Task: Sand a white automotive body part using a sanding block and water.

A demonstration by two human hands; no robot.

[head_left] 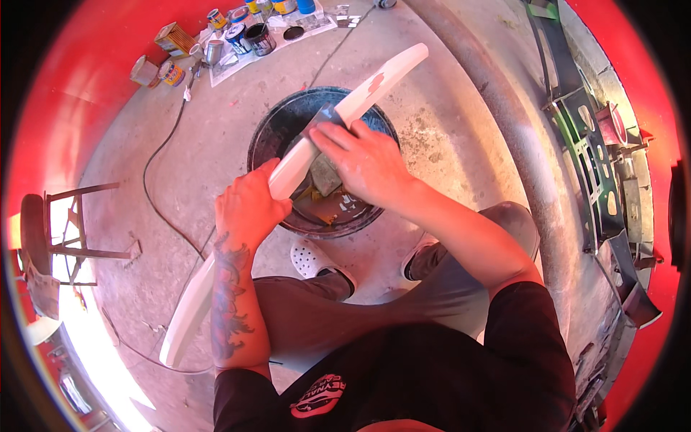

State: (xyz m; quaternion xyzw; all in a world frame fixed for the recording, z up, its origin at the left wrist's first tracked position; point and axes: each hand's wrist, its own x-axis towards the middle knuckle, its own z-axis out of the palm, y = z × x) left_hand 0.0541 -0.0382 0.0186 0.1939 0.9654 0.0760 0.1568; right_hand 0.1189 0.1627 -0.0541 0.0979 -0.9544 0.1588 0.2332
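Note:
A long, narrow, slightly curved white panel [392,73] slants across my lap from lower left to upper right, above a round black tub [258,144]. Near its far end the panel has a reddish patch. My left hand [252,198] is wrapped round its middle. Farther up, my right hand [363,158] presses a dark grey sheet of sandpaper [325,115] onto the panel, fingers bent over it. Inside the tub, a greyish block [325,176] and some yellowish scraps show below the panel. My left forearm covers part of the panel's near half.
Paint cans [237,37] and tins stand on paper at the far left. A black hose [147,169] curves over the concrete floor. At left stands a stool [72,237]; at right, dark vehicle parts [586,155] line the red wall. My light clog [313,258] is beside the tub.

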